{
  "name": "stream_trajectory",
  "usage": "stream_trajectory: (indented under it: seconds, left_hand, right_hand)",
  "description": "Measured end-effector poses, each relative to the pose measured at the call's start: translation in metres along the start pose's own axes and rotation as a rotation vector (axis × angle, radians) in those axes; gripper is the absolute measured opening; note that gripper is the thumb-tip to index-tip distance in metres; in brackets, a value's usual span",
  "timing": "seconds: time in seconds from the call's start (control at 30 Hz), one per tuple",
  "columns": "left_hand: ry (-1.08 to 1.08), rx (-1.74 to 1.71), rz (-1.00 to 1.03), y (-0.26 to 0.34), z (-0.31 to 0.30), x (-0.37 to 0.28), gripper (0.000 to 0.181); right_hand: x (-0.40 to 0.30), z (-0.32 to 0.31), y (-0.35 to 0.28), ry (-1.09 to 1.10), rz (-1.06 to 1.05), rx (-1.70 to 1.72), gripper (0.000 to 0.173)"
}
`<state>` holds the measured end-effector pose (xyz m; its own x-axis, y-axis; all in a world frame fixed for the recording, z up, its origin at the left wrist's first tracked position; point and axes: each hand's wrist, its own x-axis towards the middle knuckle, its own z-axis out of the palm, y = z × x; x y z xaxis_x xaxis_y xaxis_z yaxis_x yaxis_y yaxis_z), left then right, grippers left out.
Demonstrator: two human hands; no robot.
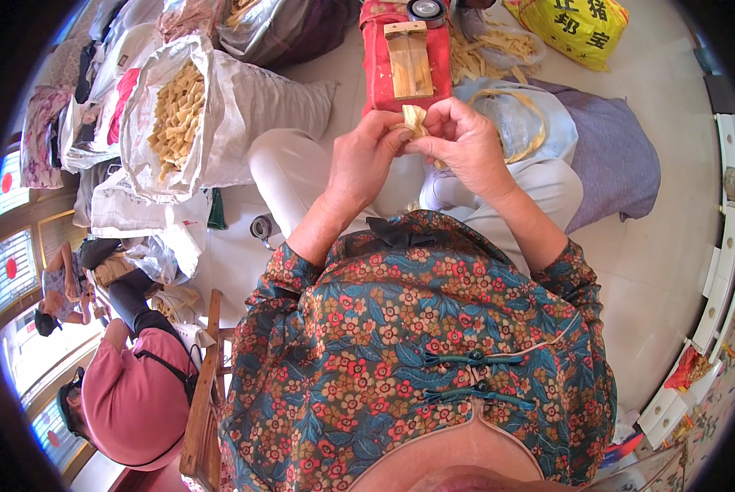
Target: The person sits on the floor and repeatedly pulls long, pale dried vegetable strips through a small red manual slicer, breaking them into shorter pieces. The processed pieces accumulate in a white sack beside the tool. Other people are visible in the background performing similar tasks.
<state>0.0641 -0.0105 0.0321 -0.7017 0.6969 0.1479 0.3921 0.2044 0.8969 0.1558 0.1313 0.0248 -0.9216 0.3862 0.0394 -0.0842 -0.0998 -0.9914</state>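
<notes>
My left hand (364,154) and my right hand (469,144) meet in front of my lap, just before the near end of a red cloth-covered bench (377,74). Between the fingertips of both is a folded, pale yellow strip (413,117) of what looks like plant fibre. My fingers hide its lower part. Beyond it, a small wooden jig (410,67) with a raised crossbar lies on the red cloth. A dark-rimmed round object (426,11), perhaps a tape roll, sits behind the jig.
An opened white woven sack (269,92) of folded tan pieces (177,120) lies at left. Loose strips (466,55) and a yellow printed bag (570,27) are at upper right. Blue-grey cloth (613,147) lies beside my knee. Two people sit at lower left, near a wooden chair (201,393).
</notes>
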Motion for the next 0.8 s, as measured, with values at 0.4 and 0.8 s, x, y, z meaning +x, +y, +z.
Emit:
stream_trajectory:
  seconds: [0.4,0.8]
  left_hand:
    - [0.051,0.074,-0.027,0.01,-0.036,0.012,0.019]
    - [-0.208,0.81,0.682,-0.029,-0.02,0.012,0.023]
  right_hand:
    - [0.001,-0.042,-0.016,-0.217,0.177,-0.074,0.015]
    - [-0.003,-0.012,0.012,-0.335,0.175,-0.082,0.021]
